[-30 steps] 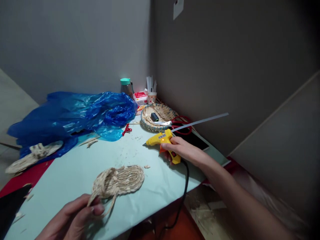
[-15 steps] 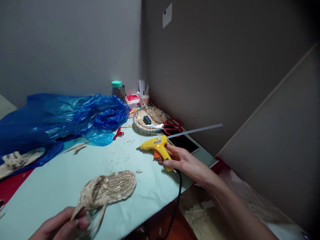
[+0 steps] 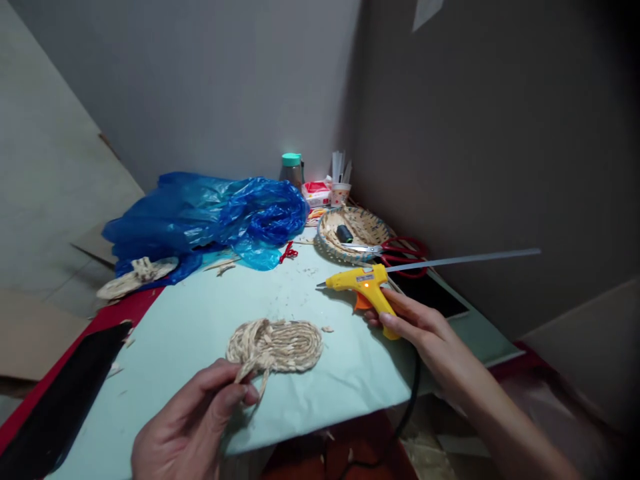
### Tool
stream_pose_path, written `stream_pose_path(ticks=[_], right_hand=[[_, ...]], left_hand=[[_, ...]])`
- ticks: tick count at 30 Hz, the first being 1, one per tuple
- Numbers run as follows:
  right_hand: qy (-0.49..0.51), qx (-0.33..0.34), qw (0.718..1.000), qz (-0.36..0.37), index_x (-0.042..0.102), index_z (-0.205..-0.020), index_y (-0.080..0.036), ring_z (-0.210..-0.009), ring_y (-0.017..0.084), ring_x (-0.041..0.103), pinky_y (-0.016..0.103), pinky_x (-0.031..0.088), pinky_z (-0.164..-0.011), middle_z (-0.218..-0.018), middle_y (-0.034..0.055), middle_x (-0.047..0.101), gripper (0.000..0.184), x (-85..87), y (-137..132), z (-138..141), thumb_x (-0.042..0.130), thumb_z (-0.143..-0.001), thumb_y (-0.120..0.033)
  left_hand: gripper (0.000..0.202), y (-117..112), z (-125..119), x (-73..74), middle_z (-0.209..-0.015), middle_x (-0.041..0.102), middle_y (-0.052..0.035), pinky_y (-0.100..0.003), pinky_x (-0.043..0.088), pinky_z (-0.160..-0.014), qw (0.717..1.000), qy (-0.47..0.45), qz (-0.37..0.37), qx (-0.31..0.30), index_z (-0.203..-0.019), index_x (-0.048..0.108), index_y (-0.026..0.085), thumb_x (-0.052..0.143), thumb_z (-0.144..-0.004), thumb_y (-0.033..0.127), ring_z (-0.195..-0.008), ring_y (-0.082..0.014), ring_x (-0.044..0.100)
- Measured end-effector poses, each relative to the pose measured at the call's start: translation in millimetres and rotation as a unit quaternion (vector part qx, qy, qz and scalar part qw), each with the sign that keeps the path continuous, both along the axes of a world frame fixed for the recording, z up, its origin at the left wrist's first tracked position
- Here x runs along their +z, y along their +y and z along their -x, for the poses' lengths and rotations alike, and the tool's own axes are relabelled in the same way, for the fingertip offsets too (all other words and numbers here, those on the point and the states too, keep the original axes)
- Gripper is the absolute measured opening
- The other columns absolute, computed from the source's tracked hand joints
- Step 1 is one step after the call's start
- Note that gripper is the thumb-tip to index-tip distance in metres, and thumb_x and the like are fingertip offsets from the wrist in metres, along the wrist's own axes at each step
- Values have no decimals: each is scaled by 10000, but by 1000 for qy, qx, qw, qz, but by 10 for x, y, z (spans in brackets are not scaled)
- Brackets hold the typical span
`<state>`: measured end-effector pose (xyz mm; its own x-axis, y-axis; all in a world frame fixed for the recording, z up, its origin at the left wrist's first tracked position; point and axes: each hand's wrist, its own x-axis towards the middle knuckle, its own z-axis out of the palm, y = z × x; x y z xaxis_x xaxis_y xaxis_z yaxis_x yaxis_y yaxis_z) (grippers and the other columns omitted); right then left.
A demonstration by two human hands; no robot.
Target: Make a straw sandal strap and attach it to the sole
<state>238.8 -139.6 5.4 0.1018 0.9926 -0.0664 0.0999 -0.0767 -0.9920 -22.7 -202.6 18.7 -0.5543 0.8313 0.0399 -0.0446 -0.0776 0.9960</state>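
Note:
A small woven straw slipper (image 3: 295,347) lies on the pale green table cover, with its strap at the left end. My left hand (image 3: 200,413) pinches a loose straw cord (image 3: 246,371) at the slipper's near left edge. In my right hand (image 3: 415,323) is a yellow glue gun (image 3: 370,287), held by its handle. Its nozzle points left, above the table and apart from the slipper. A long clear glue stick (image 3: 465,259) juts from the gun's back, and its small lamp glows. The orange trigger shows in front of my fingers.
Behind the gun stand a woven basket (image 3: 327,233) with a dark thread spool (image 3: 345,234) and red-handled scissors (image 3: 405,253). A blue plastic bag (image 3: 210,213) covers the back left, beside another straw slipper (image 3: 137,277). A black phone-like slab (image 3: 70,393) lies at left. The gun's cord (image 3: 414,393) hangs off the front edge.
The view has swung left, so things appear further right. The black slab at left has come into sight. Both hands keep their hold on the cord and the glue gun.

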Motion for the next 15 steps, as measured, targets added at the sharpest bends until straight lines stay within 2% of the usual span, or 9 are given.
stream_pose_path(ticks=[6,9,12,15], right_hand=[[-118,-30,992,-17,595,-1342,-188,-1033,318,660,458,462,-968,-1155,88,729,567,-52,-10,31,604,-845,-459],[-113,-39,993,0,545,-1396,-177,-1139,347,621,489,424,-1032,-1246,102,693,629,-73,-4,44,578,-852,-491],[-90,-20,996,13,517,-1425,-187,-1337,340,480,477,342,-1130,-1455,79,544,665,-79,-18,26,614,-832,-473],[-81,-1,997,9,488,-1445,-224,-1447,290,337,452,218,-1207,-1550,35,422,676,-96,-48,0,654,-824,-431]], left_hand=[[163,-15,-1,6,-620,740,62,-87,511,-717,999,32,-7,-7,-761,788,293,850,-651,395,-647,-78,665],[122,-9,7,18,-603,735,63,-89,509,-689,999,42,-13,-5,-729,784,298,847,-643,356,-642,-82,663],[106,3,56,-6,-597,738,50,-95,526,-657,999,37,-10,-17,-726,790,294,847,-638,309,-630,-90,674],[136,11,116,-48,-623,756,26,-115,553,-628,999,26,-2,-29,-744,801,288,856,-624,318,-616,-109,691]])
